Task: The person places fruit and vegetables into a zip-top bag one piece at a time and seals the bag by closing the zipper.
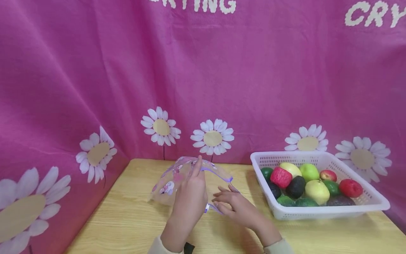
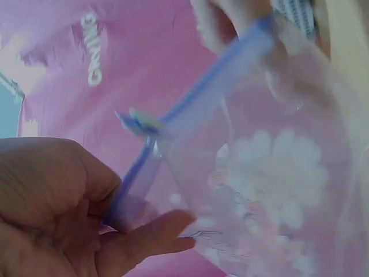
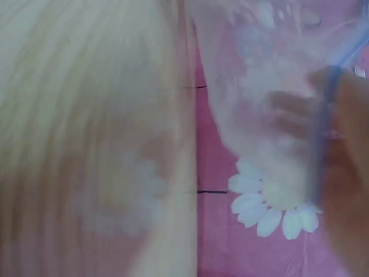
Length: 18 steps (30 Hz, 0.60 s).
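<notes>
A clear zip bag [image 1: 168, 181] with pink cartoon prints and a purple zip edge stands over the table, its mouth facing right and spread apart. My left hand [image 1: 190, 194] holds the mouth's edge; in the left wrist view the purple strip runs between the thumb [image 2: 155, 234] and the curled fingers. A small slider [image 2: 141, 124] sits on that strip. My right hand [image 1: 236, 206] is at the right side of the mouth and grips the edge. In the right wrist view its fingers [image 3: 291, 109] show blurred through the clear plastic.
To the right, a white plastic basket [image 1: 330, 211] holds several fruits, among them a green apple [image 1: 309, 172], a yellow pear [image 1: 317, 192] and dark avocados [image 1: 295, 187]. The wooden table [image 1: 127, 218] meets a pink cloth [image 1: 253, 88] with daisies behind and at left.
</notes>
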Available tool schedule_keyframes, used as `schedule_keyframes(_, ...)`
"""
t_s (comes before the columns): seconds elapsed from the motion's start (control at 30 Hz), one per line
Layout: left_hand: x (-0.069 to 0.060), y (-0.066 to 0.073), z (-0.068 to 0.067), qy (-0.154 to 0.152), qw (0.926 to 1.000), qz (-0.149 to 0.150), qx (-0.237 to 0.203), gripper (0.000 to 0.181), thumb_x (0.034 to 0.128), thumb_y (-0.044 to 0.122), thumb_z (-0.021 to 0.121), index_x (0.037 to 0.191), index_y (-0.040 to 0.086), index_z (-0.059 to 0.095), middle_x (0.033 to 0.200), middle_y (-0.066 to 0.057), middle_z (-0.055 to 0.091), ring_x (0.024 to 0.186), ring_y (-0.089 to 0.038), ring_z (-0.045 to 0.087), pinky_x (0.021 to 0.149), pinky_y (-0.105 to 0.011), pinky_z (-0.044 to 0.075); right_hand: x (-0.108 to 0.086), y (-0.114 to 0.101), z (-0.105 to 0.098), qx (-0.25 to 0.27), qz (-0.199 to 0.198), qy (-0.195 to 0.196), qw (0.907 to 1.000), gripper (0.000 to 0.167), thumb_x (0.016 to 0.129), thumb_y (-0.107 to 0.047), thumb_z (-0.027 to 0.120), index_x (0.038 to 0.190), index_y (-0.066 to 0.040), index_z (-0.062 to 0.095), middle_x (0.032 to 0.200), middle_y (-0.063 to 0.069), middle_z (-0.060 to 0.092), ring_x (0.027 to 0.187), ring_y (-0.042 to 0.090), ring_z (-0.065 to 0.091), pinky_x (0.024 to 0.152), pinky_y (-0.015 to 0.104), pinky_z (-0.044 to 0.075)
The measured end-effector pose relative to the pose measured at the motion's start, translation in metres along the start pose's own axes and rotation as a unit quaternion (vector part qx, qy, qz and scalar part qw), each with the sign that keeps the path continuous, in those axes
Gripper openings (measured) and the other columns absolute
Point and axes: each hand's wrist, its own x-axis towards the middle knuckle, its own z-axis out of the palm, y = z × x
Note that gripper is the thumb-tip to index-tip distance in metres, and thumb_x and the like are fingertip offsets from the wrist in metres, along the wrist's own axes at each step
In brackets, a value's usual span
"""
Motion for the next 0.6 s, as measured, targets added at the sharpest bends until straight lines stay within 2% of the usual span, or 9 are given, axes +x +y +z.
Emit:
schedule_keyframes(0.1,0.0032,-0.0075,-0.0062,0.031,0.9988,-0.01,-0.036,0.026,0.0924,-0.006,0.06,0.116,-0.014,0.067,0.157,-0.02,0.041,0.053,-0.019,0.059,0.042,-0.017,0.042,0.0064,0.0027,0.002,-0.027,-0.08,0.157,0.984,0.014,0.088,-0.013,0.071,0.1,-0.008,0.077,0.138,0.015,0.061,0.141,0.045,0.041,0.117,0.056,0.031)
schedule_keyframes(0.17,0.0032,-0.0085,-0.0079,0.036,0.9959,-0.022,-0.08,0.033,0.0914,-0.006,0.058,0.123,-0.016,0.063,0.161,-0.022,0.033,0.044,-0.012,0.047,0.04,-0.014,0.038,0.0083,0.0029,0.0033,-0.057,-0.078,0.236,0.9668,0.018,0.083,-0.012,0.072,0.1,-0.009,0.077,0.145,0.017,0.054,0.144,0.046,0.035,0.117,0.057,0.031)
schedule_keyframes(0.23,0.0031,-0.0077,-0.0082,0.035,0.9913,-0.031,-0.123,0.044,0.089,-0.007,0.058,0.132,-0.017,0.057,0.166,-0.019,0.021,0.044,-0.007,0.04,0.04,-0.014,0.037,0.0094,0.0025,0.0052,-0.059,-0.043,0.27,0.9602,0.026,0.08,-0.011,0.073,0.106,-0.006,0.076,0.148,0.017,0.051,0.143,0.045,0.037,0.115,0.059,0.033)
schedule_keyframes(0.3,0.0032,-0.0057,-0.0075,0.024,0.9858,-0.036,-0.162,0.051,0.0879,-0.007,0.057,0.138,-0.015,0.052,0.169,-0.012,0.009,0.043,-0.005,0.031,0.039,-0.015,0.035,0.0083,0.001,0.0074,-0.032,0.015,0.258,0.9655,0.037,0.08,-0.01,0.075,0.116,-0.002,0.071,0.151,0.017,0.048,0.141,0.043,0.042,0.109,0.058,0.041)
schedule_keyframes(0.33,0.0032,-0.0046,-0.0068,0.022,0.9842,-0.033,-0.173,0.053,0.0876,-0.008,0.057,0.14,-0.015,0.051,0.17,-0.009,0.005,0.049,-0.007,0.045,0.038,-0.015,0.034,0.0073,0.0001,0.0081,-0.012,0.046,0.239,0.9698,0.044,0.08,-0.008,0.076,0.123,0.0,0.068,0.152,0.017,0.046,0.139,0.041,0.044,0.106,0.058,0.044)
schedule_keyframes(0.4,0.0041,-0.0032,-0.0047,0.025,0.9855,-0.02,-0.166,0.043,0.0869,-0.009,0.057,0.13,-0.014,0.06,0.17,-0.005,0.005,0.081,-0.018,0.07,0.038,-0.014,0.033,0.0058,-0.0016,0.009,0.024,0.104,0.194,0.9752,0.058,0.08,-0.007,0.076,0.134,0.002,0.059,0.153,0.019,0.045,0.137,0.04,0.048,0.104,0.057,0.046)
schedule_keyframes(0.47,0.0047,-0.0033,-0.0016,0.033,0.989,-0.006,-0.144,0.031,0.0873,-0.011,0.057,0.117,-0.012,0.067,0.17,-0.003,0.009,0.126,-0.033,0.06,0.038,-0.014,0.032,0.0041,-0.0018,0.0084,0.049,0.147,0.152,0.9761,0.066,0.08,-0.005,0.075,0.141,0.004,0.051,0.151,0.021,0.047,0.137,0.04,0.048,0.108,0.057,0.042)
schedule_keyframes(0.53,0.0047,-0.0038,0.0006,0.037,0.9917,0.003,-0.123,0.026,0.088,-0.01,0.058,0.112,-0.011,0.069,0.169,-0.003,0.017,0.128,-0.033,0.058,0.038,-0.014,0.032,0.0023,-0.0016,0.0053,0.059,0.175,0.123,0.9751,0.069,0.079,-0.005,0.073,0.143,0.003,0.048,0.147,0.022,0.051,0.133,0.04,0.051,0.108,0.055,0.043)
schedule_keyframes(0.6,0.0038,-0.0051,0.0011,0.025,0.9927,0.008,-0.117,0.029,0.0878,-0.009,0.06,0.116,-0.01,0.068,0.167,-0.004,0.025,0.081,-0.018,0.07,0.039,-0.014,0.032,0.0005,-0.0021,0.0,0.086,0.192,0.106,0.9718,0.069,0.077,-0.001,0.072,0.141,0.004,0.049,0.141,0.024,0.054,0.121,0.04,0.06,0.1,0.051,0.051)
